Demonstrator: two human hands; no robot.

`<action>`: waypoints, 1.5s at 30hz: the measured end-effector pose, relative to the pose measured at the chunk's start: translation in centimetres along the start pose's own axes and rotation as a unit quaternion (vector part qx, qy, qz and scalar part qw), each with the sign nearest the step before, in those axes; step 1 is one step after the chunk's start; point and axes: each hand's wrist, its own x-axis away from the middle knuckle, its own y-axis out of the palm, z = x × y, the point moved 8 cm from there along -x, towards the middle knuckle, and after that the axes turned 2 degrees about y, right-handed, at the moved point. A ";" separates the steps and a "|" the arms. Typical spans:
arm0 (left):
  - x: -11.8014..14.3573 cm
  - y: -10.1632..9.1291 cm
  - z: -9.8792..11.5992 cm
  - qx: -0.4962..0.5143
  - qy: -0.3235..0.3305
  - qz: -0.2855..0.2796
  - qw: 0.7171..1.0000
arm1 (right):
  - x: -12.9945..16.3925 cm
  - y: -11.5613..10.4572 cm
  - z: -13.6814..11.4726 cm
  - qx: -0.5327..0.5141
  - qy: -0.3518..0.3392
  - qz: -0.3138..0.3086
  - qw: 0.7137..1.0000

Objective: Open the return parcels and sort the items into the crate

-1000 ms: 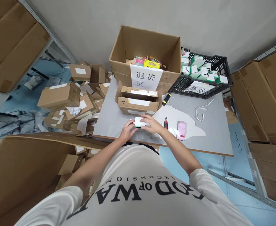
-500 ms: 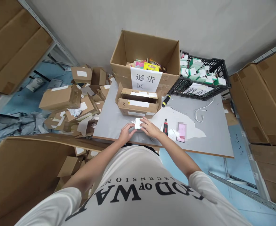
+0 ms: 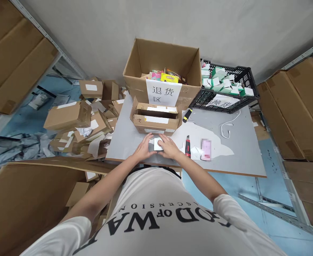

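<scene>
Small white box [image 3: 157, 143] lowered onto table [image 3: 124, 140], pressed between left hand [image 3: 144, 149] and right hand [image 3: 168, 147], both gripping it

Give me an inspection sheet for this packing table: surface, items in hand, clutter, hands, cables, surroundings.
Surface: grey table, white sheet lying on its right half.
Items in hand: small white box pressed on the table's near edge.
Clutter: stacked shipping cartons just behind the hands; red-handled cutter; black-and-yellow tool; pink item, blurred.
Hands: left hand and right hand both on the small white box, one at each side.
Cables: white cable loose on the table's right.
Surroundings: large open carton with a paper sign; black crate of green-and-white boxes; pile of cartons on the floor at left.
</scene>
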 end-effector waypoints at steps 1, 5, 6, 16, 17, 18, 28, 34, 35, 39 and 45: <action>-0.5 0.2 0.1 -0.007 0.005 -0.025 1.000 | -0.1 -0.1 -0.4 0.019 0.007 -0.003 1.000; -1.6 1.2 0.2 -0.014 0.004 -0.088 0.996 | -0.5 -0.4 -1.6 0.086 0.037 -0.026 0.995; -1.7 1.2 0.2 -0.012 -0.002 -0.089 0.996 | -0.7 -0.5 -1.7 0.097 0.046 -0.038 0.993; -1.5 1.1 -0.4 0.010 -0.004 -0.087 0.996 | -1.4 -0.2 -0.8 0.070 0.002 -0.075 0.995; -1.5 1.1 -0.4 0.012 -0.002 -0.087 0.996 | -1.3 -0.2 -0.7 0.064 -0.004 -0.070 0.995; -1.6 1.1 -0.4 0.013 -0.001 -0.090 0.996 | -1.1 -0.2 -0.6 0.060 -0.011 -0.065 0.996; -2.4 0.6 -0.9 -0.005 0.002 -0.106 0.994 | -1.1 -0.7 1.1 0.036 -0.014 -0.054 0.998; -2.2 1.4 -2.5 -0.011 -0.029 -0.132 0.991 | 0.7 -6.3 4.1 0.009 0.058 0.005 0.998; -2.2 1.6 -2.6 -0.011 -0.031 -0.134 0.990 | 1.3 -7.8 4.9 0.007 0.070 0.017 0.997; -2.2 2.4 -3.0 -0.004 -0.038 -0.140 0.989 | 4.1 -15.5 8.9 0.013 0.123 0.088 0.988; -1.8 3.6 -3.9 -0.002 -0.056 -0.164 0.985 | 8.4 -28.2 16.0 0.077 0.259 0.233 0.934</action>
